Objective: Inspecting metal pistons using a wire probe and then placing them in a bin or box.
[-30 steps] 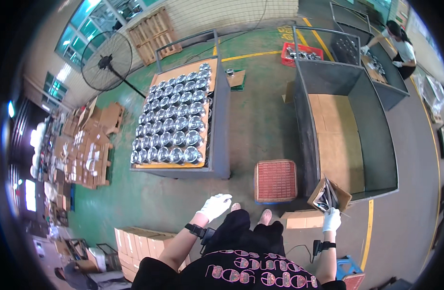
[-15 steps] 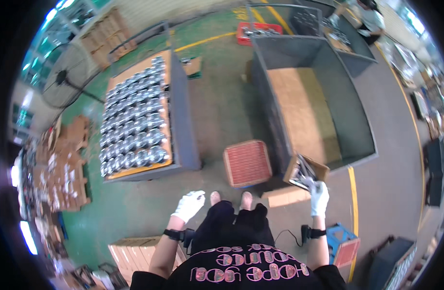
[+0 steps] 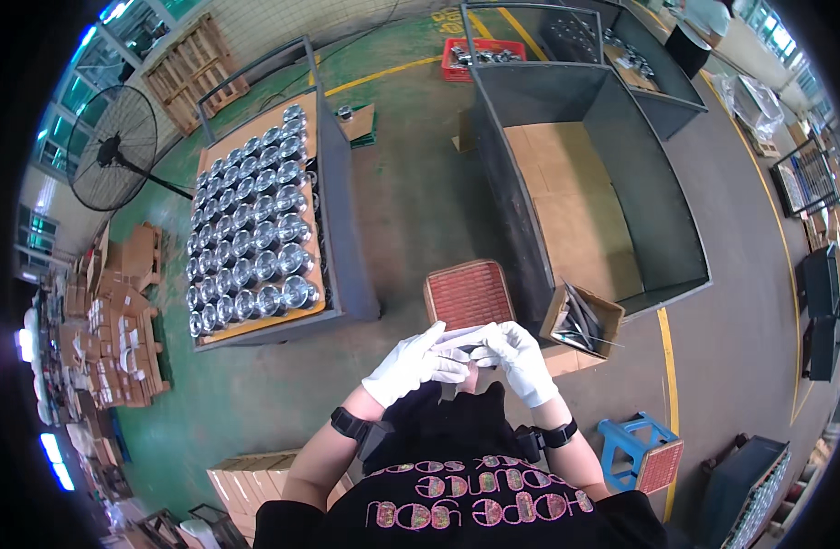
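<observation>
In front of my body, my left hand [image 3: 418, 364] and my right hand [image 3: 519, 359] come together, both in white gloves. Between them is a pale, thin, flat strip [image 3: 464, 339], pinched at both ends; its kind cannot be made out. Just beyond the hands stands a stool with a red woven top [image 3: 468, 291]. To the right of my right hand, a small open cardboard box [image 3: 612, 328] holds dark, narrow flat pieces [image 3: 579, 322], leaning at a slant. My fingers partly hide the strip.
On the left, a grey cart [image 3: 351, 247] carries rows of shiny round metal parts [image 3: 246, 220]. A deep grey bin lined with cardboard [image 3: 576, 201] stands right of centre. A blue stool [image 3: 627, 450] is at lower right, cartons [image 3: 242, 480] at lower left, and a fan [image 3: 113, 151] farther left.
My right hand has left the small cardboard box and moved left. My left hand has moved right and up to meet it, and both now grip the pale strip.
</observation>
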{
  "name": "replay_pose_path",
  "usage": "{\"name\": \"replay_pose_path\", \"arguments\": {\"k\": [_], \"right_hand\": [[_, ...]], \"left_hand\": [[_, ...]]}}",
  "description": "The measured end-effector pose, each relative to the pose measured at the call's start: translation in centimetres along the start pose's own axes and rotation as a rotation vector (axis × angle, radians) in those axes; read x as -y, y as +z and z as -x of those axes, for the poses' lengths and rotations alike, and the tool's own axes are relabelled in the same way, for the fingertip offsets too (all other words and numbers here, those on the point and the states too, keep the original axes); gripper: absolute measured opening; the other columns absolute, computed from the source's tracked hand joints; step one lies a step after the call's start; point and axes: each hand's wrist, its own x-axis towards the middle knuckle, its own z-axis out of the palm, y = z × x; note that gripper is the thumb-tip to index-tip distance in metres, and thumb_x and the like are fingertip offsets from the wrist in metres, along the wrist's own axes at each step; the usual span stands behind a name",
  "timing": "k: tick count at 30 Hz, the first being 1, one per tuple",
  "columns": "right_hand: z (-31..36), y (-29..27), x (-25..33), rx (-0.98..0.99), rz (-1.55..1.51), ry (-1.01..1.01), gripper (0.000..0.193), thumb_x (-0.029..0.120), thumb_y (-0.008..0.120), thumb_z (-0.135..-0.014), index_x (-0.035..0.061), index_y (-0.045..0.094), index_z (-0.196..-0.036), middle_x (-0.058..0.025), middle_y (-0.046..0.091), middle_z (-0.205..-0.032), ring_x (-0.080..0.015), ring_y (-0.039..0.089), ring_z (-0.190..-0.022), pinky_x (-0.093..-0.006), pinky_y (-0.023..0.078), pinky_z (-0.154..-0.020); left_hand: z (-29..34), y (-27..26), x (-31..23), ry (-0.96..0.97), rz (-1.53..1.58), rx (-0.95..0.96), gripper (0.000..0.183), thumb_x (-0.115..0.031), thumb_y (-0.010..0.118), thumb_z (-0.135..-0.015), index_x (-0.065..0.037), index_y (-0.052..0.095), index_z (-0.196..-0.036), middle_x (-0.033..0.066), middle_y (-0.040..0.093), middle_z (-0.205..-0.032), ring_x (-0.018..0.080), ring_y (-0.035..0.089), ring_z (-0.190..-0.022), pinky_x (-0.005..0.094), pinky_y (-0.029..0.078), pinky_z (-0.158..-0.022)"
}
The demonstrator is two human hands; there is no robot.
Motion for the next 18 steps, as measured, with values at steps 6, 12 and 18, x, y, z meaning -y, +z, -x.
{"name": "replay_pose_path", "arguments": {"k": [6, 12, 18], "right_hand": [[-2.8, 5.2, -2.7, 0.125, 0.13, 0.059, 0.016, 0.014, 0.068, -0.101, 0.0015, 0.063, -0.11, -0.0135, 0.074, -0.101, -0.0221, 0.076, -0.091, -0.0324, 0.063, -0.079], [-6.2, 11.8, -6.7, 0.23, 0.147, 0.115, 0.014, 0.016, 0.065, -0.104, 0.005, 0.062, -0.113, -0.007, 0.073, -0.105, -0.017, 0.073, -0.096, -0.0316, 0.06, -0.085], [-9.0, 18.8, -10.2, 0.302, 0.153, 0.112, 0.018, 0.019, 0.069, -0.102, 0.0074, 0.062, -0.113, -0.0041, 0.072, -0.105, -0.0179, 0.073, -0.098, -0.0317, 0.06, -0.084]], "left_hand": [[3.3, -5.7, -0.8, 0.049, -0.051, -0.063, 0.065, -0.049, 0.046, -0.109, 0.003, 0.051, -0.148, 0.0187, 0.071, -0.121, 0.0256, 0.073, -0.1, 0.0413, 0.06, -0.091], [7.6, -12.6, -2.0, 0.175, -0.042, -0.112, 0.053, -0.034, 0.05, -0.11, 0.01, 0.053, -0.139, 0.0223, 0.072, -0.111, 0.0314, 0.074, -0.094, 0.0445, 0.065, -0.083], [10.2, -20.9, -3.9, 0.187, -0.071, -0.106, 0.06, -0.042, 0.047, -0.11, 0.01, 0.054, -0.139, 0.0231, 0.071, -0.114, 0.0318, 0.073, -0.091, 0.046, 0.064, -0.081]]}}
